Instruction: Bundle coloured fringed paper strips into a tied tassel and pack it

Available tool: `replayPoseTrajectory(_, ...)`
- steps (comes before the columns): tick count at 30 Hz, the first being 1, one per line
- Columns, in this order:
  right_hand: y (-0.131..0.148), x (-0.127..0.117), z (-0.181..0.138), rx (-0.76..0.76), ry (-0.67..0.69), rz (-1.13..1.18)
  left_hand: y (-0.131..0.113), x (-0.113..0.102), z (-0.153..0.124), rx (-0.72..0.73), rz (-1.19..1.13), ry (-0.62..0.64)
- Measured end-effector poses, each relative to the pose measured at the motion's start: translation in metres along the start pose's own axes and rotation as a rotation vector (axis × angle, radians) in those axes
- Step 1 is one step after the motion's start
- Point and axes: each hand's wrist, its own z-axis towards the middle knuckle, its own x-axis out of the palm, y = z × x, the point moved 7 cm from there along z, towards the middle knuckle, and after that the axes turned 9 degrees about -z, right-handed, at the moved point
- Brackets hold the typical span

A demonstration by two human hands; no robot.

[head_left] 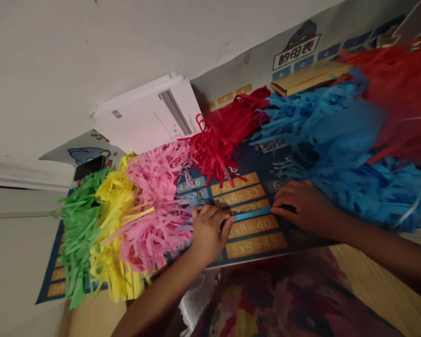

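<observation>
Left grip (209,230), right grip (303,207) pinch blue strip (252,214)
Open mat (256,238) between, edge just below; pink fringe (161,187) perhaps touching left.

Your left hand (209,232), right hand (305,206) and forearms (382,250) are bare; your near, dark red clothing (280,295) shows blurred pink and yellow patches.

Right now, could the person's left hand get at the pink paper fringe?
Probably yes: the left hand is right beside the pink paper fringe, and nothing solid seems to block the way. It grips a blue strip, though, so it may have to let go first.
</observation>
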Motion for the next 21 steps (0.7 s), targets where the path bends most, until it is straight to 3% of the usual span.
replayPoseTrajectory(9,0.001,0.003,0.005,0.061,0.062,-0.075,0.005,0.003,0.005,-0.012,0.022,0.062)
replayPoseTrajectory(11,0.013,-0.005,0.004,-0.012,-0.008,-0.179,-0.002,0.0,0.004,0.073,0.069,0.044)
replayPoseTrajectory(13,0.032,-0.013,0.002,-0.163,-0.092,-0.285,-0.019,-0.001,0.002,0.262,0.15,0.047)
replayPoseTrajectory(16,0.056,-0.011,-0.002,-0.412,-0.109,-0.405,-0.043,0.007,-0.002,0.5,0.288,0.104)
replayPoseTrajectory(18,0.062,-0.007,-0.001,-0.491,-0.093,-0.455,-0.049,0.013,0.001,0.541,0.35,0.115)
replayPoseTrajectory(21,0.058,-0.008,0.007,-0.429,-0.091,-0.421,-0.051,0.021,0.008,0.533,0.367,0.109)
